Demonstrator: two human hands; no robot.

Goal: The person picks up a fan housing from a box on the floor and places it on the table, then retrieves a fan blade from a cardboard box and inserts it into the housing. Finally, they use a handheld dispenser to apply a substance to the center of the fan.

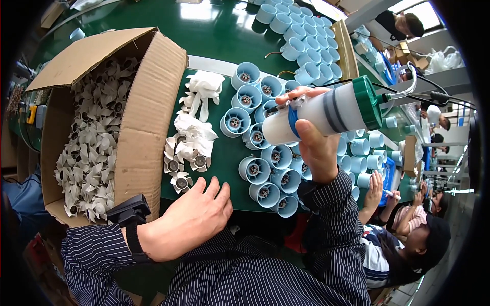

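My right hand (317, 145) is wrapped round a large dispensing syringe (334, 109), a translucent white barrel with a dark band, a green cap and blue tape. It is held tilted above rows of light blue round fan housings (276, 156), which have small motors inside. The syringe's tip cannot be made out. My left hand (191, 217) rests low near the table edge, fingers apart and holding nothing. Just beyond its fingertips lie several loose grey-white fan blades (180, 181), beside crumpled white gloves or cloths (196, 132).
An open cardboard box (148, 117) full of fan blades stands at the left. More blue housings (309, 51) fill the far right of the green table (214, 30). A hose (403, 92) runs from the syringe's cap. Co-workers sit to the right, one person's hand (375, 188) close by.
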